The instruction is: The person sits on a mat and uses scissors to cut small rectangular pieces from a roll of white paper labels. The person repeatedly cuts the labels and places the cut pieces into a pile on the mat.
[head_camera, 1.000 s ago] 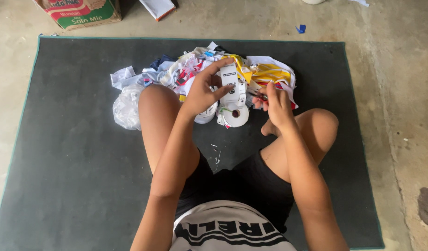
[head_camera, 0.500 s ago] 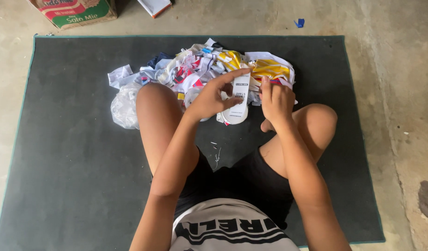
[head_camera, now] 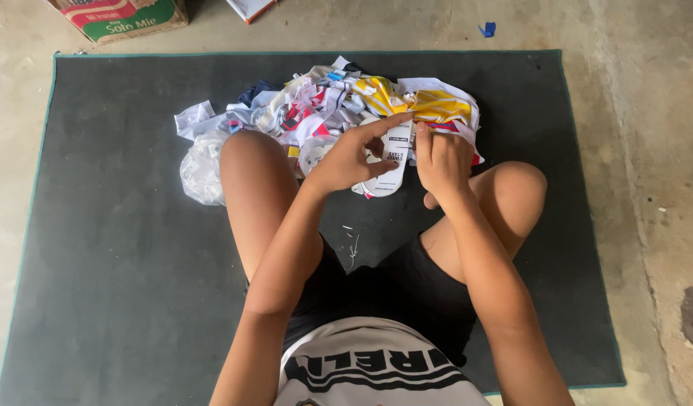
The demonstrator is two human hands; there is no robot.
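I sit cross-legged on a dark mat (head_camera: 121, 263). Both hands are raised above my knees and hold one white sock with a printed label band (head_camera: 391, 162). My left hand (head_camera: 346, 158) grips the sock's left side with the index finger stretched across its top. My right hand (head_camera: 440, 162) pinches the sock's upper right edge. Just behind the hands lies a pile of white, yellow, red and blue socks and cloth pieces (head_camera: 339, 101).
A clear plastic bag (head_camera: 202, 167) lies beside my left knee. A cardboard box (head_camera: 121, 16) and a flat packet (head_camera: 250, 7) stand beyond the mat's far edge on the concrete floor (head_camera: 647, 150). A small blue scrap (head_camera: 487, 29) lies on the concrete.
The sock came up off the pile into both hands. A white roll-like item seen by my left hand a second ago is now hidden.
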